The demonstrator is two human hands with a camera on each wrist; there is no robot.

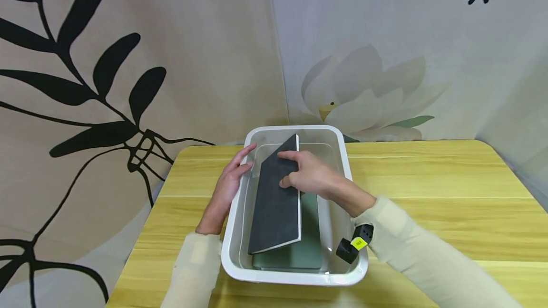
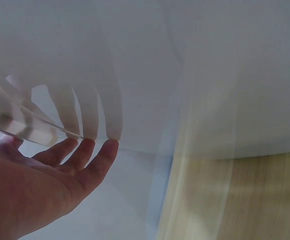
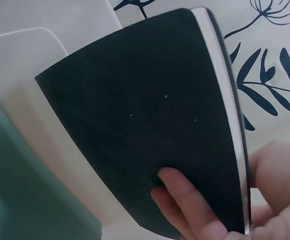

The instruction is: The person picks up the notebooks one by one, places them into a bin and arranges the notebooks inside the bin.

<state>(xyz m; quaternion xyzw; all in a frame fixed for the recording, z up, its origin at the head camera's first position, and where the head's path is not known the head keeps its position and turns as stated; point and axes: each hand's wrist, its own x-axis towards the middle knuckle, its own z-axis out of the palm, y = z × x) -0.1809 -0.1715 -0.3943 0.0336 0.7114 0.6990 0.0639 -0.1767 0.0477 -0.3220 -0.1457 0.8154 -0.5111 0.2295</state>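
A white plastic tub [image 1: 295, 277] stands on the table. Inside it, a black notebook [image 1: 274, 213] with pale page edges leans tilted above a green notebook [image 1: 311, 236] lying on the tub's floor. My right hand [image 1: 310, 172] grips the black notebook by its right edge; two fingers [image 3: 187, 200] lie on the dark cover in the right wrist view. My left hand [image 1: 229, 184] holds the tub's left rim, thumb and index finger over the top. In the left wrist view, other fingertips [image 2: 110, 150] press the outer wall under the rim.
The light wooden table [image 1: 428, 203] extends to both sides of the tub. Behind it hangs a pale curtain [image 1: 214, 61] with black leaf prints and a flower. A small black device [image 1: 355, 244] is strapped to the right wrist, over the tub's right rim.
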